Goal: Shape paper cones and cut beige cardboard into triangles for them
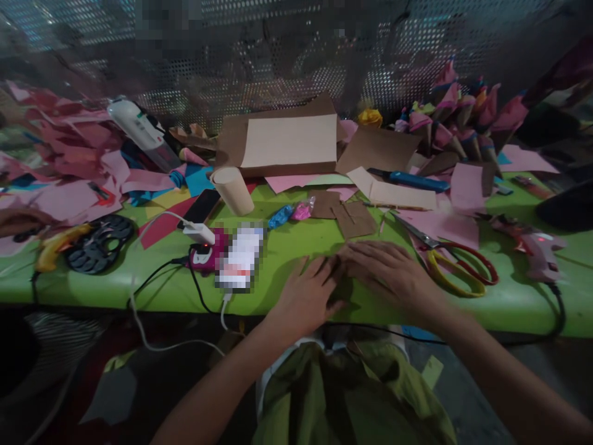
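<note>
1. Apparently the work centres on the brown paper pieces (359, 224), which lie on the green desk (278, 244) just beyond the fingertips; one overlaps the other, and neither looks gripped.
2. Both hands are palm down and low over the desk, their fingers meeting; the left hand (309, 295) and the right hand (391, 272) cover whatever may be beneath, so I cannot tell if they hold anything.
3. By my judgement, the step in hand is pressing or shaping something small; the spot under the fingers is hidden.
4. A next move would call for the fingers to part; any cutting would call for the right hand to take the scissors (430, 241), just beside it.
5. Near the brown paper, on its left, sit a blue bundle (280, 216) and a pink bundle (302, 211); a lit phone (241, 258) lies left of the left hand.
6. Farther out, a glue gun (541, 250) rests at the right, a red light showing; a box (231, 145) stands at the back under a pale sheet (291, 142).
</note>
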The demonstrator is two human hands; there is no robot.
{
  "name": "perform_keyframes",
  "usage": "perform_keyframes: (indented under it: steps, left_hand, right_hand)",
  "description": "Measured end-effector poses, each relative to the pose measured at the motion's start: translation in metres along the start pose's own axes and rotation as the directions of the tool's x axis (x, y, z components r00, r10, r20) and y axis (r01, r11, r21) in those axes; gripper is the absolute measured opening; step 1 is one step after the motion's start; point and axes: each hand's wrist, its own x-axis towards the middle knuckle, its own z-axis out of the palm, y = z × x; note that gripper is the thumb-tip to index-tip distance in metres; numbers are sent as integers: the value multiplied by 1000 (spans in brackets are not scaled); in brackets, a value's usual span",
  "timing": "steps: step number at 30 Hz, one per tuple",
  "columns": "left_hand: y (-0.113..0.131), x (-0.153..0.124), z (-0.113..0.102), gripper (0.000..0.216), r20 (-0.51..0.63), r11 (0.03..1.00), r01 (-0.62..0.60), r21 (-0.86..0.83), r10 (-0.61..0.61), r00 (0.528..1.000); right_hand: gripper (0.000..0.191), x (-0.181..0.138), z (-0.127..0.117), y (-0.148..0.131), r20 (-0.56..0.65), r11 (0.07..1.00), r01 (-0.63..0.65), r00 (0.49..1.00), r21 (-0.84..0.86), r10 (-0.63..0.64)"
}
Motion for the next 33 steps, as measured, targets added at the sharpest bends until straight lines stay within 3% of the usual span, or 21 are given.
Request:
perform_keyframes:
  steps: [4, 16, 21, 28, 31, 33]
  left_hand:
    - [0, -3, 0, 67, 5, 1000, 5, 1, -5, 1000]
    - [-2, -14, 3, 65, 23, 999, 12, 38, -13, 1000]
    - [-1, -15, 4, 66, 22, 1000, -7, 30, 6, 1000]
    - [-4, -17, 5, 68, 10, 1000, -13, 12, 13, 1000]
    - [-4, -17, 6, 69, -13, 1000, 6, 4, -6, 1000]
    - [-4, -17, 7, 68, -23, 1000, 4, 3, -4, 1000]
  right_hand:
    - [54, -14, 12, -1, 104, 999, -30, 994, -32, 33]
    - [50, 4, 9, -3, 125, 991, -15, 992, -134, 32]
    - [50, 3, 12, 6, 82, 975, -72, 992, -210, 91]
    - [60, 1, 13, 7, 51, 982, -127, 990, -138, 135]
    - [56, -5, 6, 8, -47, 990, -139, 989, -23, 137]
    - [40, -14, -2, 8, -161, 983, -172, 970, 59, 180]
